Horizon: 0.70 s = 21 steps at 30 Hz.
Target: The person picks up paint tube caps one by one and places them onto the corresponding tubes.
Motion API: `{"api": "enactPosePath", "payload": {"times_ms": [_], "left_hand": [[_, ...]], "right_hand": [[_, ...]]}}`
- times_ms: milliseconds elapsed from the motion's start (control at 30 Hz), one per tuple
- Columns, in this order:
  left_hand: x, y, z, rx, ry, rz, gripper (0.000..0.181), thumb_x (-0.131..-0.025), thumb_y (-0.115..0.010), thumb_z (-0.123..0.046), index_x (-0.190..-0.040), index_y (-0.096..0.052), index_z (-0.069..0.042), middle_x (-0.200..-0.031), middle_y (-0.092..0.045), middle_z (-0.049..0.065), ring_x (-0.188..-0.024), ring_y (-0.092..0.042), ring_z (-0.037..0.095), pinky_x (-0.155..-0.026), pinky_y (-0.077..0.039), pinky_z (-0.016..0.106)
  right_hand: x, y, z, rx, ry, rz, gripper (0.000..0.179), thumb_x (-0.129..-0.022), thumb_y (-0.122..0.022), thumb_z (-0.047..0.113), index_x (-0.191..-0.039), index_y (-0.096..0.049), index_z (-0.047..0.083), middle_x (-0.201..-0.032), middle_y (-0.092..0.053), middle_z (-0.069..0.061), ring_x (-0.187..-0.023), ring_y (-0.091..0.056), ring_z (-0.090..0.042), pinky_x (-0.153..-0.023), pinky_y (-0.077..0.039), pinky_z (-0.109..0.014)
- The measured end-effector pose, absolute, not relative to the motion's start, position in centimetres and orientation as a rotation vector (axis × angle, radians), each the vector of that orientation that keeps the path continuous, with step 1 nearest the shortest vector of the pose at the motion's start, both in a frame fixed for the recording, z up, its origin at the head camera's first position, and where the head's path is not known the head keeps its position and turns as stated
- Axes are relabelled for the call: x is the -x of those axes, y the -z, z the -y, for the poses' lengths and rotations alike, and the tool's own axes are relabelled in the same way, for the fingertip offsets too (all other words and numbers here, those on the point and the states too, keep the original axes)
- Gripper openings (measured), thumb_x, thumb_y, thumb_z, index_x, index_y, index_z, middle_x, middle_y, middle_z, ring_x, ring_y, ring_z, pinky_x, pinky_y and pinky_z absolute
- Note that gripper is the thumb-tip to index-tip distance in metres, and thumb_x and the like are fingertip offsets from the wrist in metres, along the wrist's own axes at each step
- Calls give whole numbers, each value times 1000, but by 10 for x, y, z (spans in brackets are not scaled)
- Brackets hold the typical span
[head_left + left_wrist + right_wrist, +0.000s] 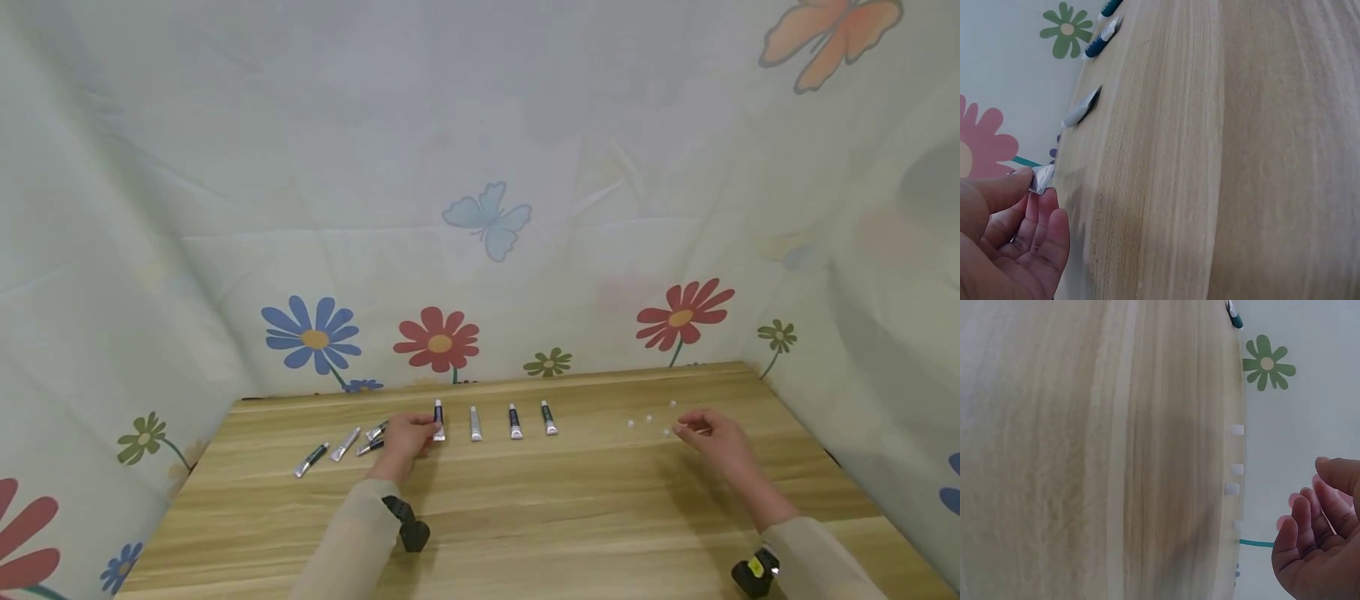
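My left hand (405, 437) pinches the crimped end of a dark paint tube (438, 410) between thumb and fingers. The left wrist view shows the tube's silver end (1042, 179) in that pinch. To its right lie a whitish tube (476, 423), a dark blue tube (514, 422) and a green tube (550, 418), in a row with caps toward the wall. On the right, my right hand (712, 433) hovers beside several small white caps (649, 418). Its fingers bend loosely in the right wrist view, and nothing shows between them.
Left of my left hand lie more tubes: a green one (311, 460), a whitish one (345, 444) and a dark one (371, 447), partly behind the hand. The wooden table (540, 508) ends at a flower-printed cloth (375, 275) behind and on both sides.
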State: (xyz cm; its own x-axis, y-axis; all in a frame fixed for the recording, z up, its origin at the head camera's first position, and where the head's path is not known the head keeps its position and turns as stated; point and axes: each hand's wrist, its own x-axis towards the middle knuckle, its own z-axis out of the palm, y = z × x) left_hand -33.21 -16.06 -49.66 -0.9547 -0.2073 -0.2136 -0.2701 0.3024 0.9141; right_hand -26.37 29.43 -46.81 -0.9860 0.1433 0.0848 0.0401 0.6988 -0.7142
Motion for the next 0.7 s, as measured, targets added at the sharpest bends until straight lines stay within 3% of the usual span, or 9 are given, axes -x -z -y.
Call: {"api": "enactPosePath", "payload": {"times_ms": [333,700], "left_hand": [[335,497,158,461,-1690,-2522,23,-93,-71,-5,-114,-73,5,-95,-76,14,-63,-60,8,-57,-52,20],[333,498,159,434,-1626,-2574,24,-93,-71,-6,-113,-72,7,-91,-76,15,-67,-62,9,-58,-54,22]], "right_hand": [[275,477,-294,153,-1199,2798,33,-101,-62,14,-118,-60,-14,-113,-67,-33,-103,-63,-40,-73,-48,-28],[282,485,-297,241,-1211,2822,36,-101,-61,15,-122,-57,-13,-112,-64,-31,-98,-62,-35,-72,-47,-27]]}}
